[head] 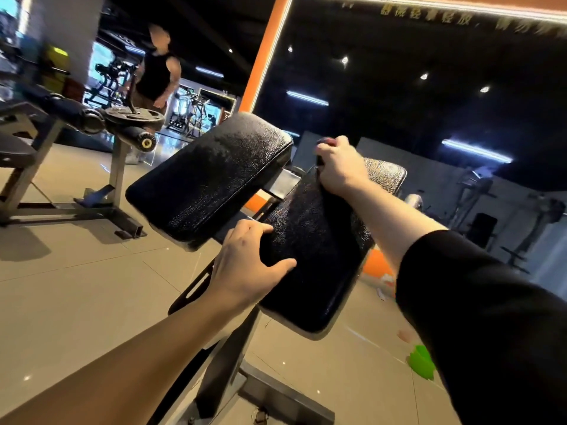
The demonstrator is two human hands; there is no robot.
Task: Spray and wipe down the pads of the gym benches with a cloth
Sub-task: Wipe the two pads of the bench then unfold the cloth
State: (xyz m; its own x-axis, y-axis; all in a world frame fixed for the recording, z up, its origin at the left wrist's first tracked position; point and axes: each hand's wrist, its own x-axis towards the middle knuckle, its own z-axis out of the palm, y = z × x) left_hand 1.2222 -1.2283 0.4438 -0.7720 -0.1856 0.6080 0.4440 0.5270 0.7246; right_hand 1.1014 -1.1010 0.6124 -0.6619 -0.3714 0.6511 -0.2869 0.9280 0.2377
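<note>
Gym: cloth (334, 207) under right hand (342, 170) (gripped).

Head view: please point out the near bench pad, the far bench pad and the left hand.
near bench pad (310, 256), head view, middle of its black top surface.
far bench pad (211, 176), head view, centre of its black top.
left hand (245, 268), head view, back of the hand.

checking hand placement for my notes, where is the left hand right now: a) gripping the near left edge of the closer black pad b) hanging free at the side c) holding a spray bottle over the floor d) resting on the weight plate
a: the left hand curls its fingers and thumb round the near left edge of the closer black pad, while the right hand clutches something dark at the pad's far end.
</note>
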